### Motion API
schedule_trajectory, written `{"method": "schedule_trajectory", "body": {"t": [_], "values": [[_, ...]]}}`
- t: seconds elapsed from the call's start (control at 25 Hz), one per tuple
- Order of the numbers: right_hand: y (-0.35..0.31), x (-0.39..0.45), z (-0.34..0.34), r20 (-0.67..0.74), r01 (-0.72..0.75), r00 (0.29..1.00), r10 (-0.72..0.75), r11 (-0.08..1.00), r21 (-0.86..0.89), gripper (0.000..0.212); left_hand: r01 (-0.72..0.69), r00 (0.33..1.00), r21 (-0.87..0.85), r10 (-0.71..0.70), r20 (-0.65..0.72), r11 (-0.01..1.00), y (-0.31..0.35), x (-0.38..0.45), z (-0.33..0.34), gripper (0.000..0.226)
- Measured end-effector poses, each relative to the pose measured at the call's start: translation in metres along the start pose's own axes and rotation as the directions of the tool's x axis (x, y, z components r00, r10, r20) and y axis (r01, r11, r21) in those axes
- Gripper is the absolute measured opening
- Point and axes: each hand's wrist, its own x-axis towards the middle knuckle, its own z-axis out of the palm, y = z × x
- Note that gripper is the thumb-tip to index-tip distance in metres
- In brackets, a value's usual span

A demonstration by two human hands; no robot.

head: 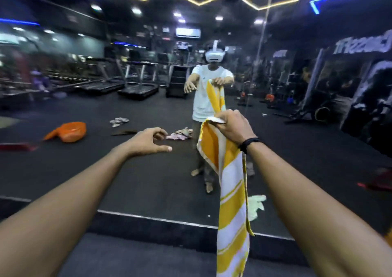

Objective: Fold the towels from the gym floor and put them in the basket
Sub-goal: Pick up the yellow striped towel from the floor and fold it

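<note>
My right hand (232,126) grips the top edge of a yellow and white striped towel (232,202), which hangs straight down from it in front of a wall mirror. My left hand (148,142) is stretched out to the left of the towel, fingers loosely curved, holding nothing and apart from the cloth. In the mirror, an orange basket (71,131) lies tilted on the dark gym floor at the left. Two crumpled towels, one grey-white (119,121) and one pinkish (180,134), lie on the floor in the reflection. A pale cloth (256,205) lies low behind the hanging towel.
The mirror's bottom edge (159,219) runs across the floor just ahead. My own reflection (209,94) stands in it, holding the towel. Treadmills (137,83) line the back left, weight machines (318,98) the right. A red object (19,146) lies at far left.
</note>
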Motion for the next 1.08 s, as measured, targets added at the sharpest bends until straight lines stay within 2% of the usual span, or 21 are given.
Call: {"method": "schedule_trajectory", "body": {"t": [0.2, 0.4, 0.52, 0.68, 0.96, 1.08], "values": [[-0.123, 0.063, 0.07, 0.064, 0.12, 0.989, -0.131, 0.981, 0.153, 0.038, 0.189, 0.969, 0.04, -0.179, -0.173, 0.981, -0.091, -0.08, -0.106, 0.054], [-0.247, 0.125, 0.145, 0.12, 0.23, 0.954, -0.275, 0.927, 0.297, 0.031, 0.404, 0.867, 0.071, -0.356, -0.35, 0.912, -0.182, -0.159, -0.202, 0.052], [-0.32, 0.17, 0.194, 0.117, 0.304, 0.918, -0.379, 0.862, 0.405, 0.029, 0.517, 0.772, 0.046, -0.443, -0.456, 0.855, -0.227, -0.201, -0.258, 0.05], [-0.431, 0.223, 0.237, 0.077, 0.423, 0.841, -0.536, 0.74, 0.524, 0.049, 0.637, 0.619, -0.007, -0.517, -0.591, 0.771, -0.272, -0.252, -0.329, 0.057], [-0.614, 0.269, 0.319, 0.057, 0.545, 0.661, -0.749, 0.531, 0.649, 0.048, 0.787, 0.343, -0.123, -0.594, -0.727, 0.605, -0.339, -0.353, -0.408, 0.051], [-0.685, 0.267, 0.361, 0.054, 0.558, 0.625, -0.779, 0.494, 0.667, 0.049, 0.834, 0.273, -0.142, -0.622, -0.734, 0.534, -0.373, -0.397, -0.429, 0.053]]}}
